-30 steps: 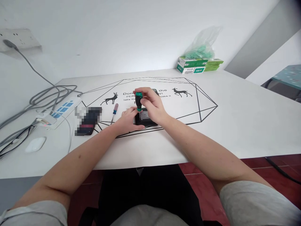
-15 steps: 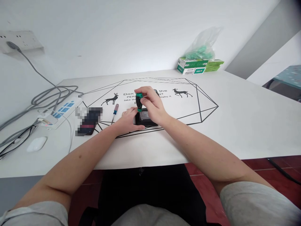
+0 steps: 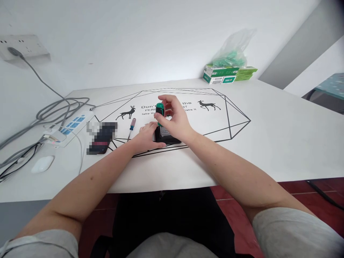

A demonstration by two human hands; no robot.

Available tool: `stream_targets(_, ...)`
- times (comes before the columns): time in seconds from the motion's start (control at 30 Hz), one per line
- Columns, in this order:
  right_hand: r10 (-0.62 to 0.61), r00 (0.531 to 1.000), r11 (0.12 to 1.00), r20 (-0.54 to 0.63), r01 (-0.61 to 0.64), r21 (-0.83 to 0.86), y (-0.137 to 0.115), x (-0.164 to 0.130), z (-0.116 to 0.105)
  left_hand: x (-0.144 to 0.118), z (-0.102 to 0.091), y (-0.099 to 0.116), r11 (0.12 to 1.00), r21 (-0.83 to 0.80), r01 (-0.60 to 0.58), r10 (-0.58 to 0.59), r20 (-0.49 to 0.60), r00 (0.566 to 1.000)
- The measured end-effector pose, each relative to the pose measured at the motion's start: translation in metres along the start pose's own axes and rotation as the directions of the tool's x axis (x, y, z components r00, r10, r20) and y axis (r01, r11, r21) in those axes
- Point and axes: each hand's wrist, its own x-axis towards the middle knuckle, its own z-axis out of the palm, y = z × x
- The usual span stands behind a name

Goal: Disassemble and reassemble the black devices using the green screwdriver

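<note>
My right hand [image 3: 176,120] holds a screwdriver [image 3: 160,111] upright by its short green and black handle. The thumb presses the near side, the index finger is raised over the top, and other fingers curl behind. Below it lies a black boxy device [image 3: 166,141] with a pale printed label, partly covered by the right hand. The screwdriver's tip is hidden. At the device's left end, my left hand [image 3: 147,138] grips it, thumb along the near edge and fingers at the far left side. A second screwdriver [image 3: 131,127] with a red and blue handle rests left of that hand.
On the left are a blurred-out dark phone-like object [image 3: 103,138], a white power strip [image 3: 73,125] with cables, and a white rounded case [image 3: 43,163]. Green and white boxes [image 3: 220,73] under a plastic bag [image 3: 233,50] stand at the back right against the wall.
The fingers of my right hand have loosened and spread around the handle, the index finger lifting off its top. My left hand and the device have stayed in place.
</note>
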Motion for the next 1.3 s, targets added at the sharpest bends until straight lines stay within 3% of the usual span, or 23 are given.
stream_targets(0.1,-0.009,1.000,1.000,-0.006,0.009,-0.005,0.0021,0.0005,-0.0008,-0.0003,-0.0013,0.0008,1.000,-0.009,-0.012,0.012,0.050,0.999)
stream_targets(0.5,-0.001,0.999,1.000,-0.044,0.002,0.010,0.0028,0.0014,-0.0029,0.0002,0.0002,-0.0027,1.000,-0.017,-0.019,0.020,0.044,0.999)
stream_targets(0.9,-0.009,0.998,0.986,0.069,-0.002,0.166,0.0018,-0.0022,-0.0021,0.0010,0.0022,-0.0038,1.000,-0.012,-0.007,0.007,0.043,0.999)
stream_targets(1.13,-0.126,0.992,0.991,0.012,0.127,-0.036,-0.0010,0.0006,-0.0040,0.0012,0.0001,-0.0030,0.999,-0.026,-0.040,0.042,0.058,0.997)
stream_targets(1.3,-0.108,0.994,0.994,0.026,0.108,0.013,-0.0013,-0.0013,-0.0041,0.0015,0.0019,-0.0048,0.999,-0.019,-0.044,0.044,0.043,0.998)
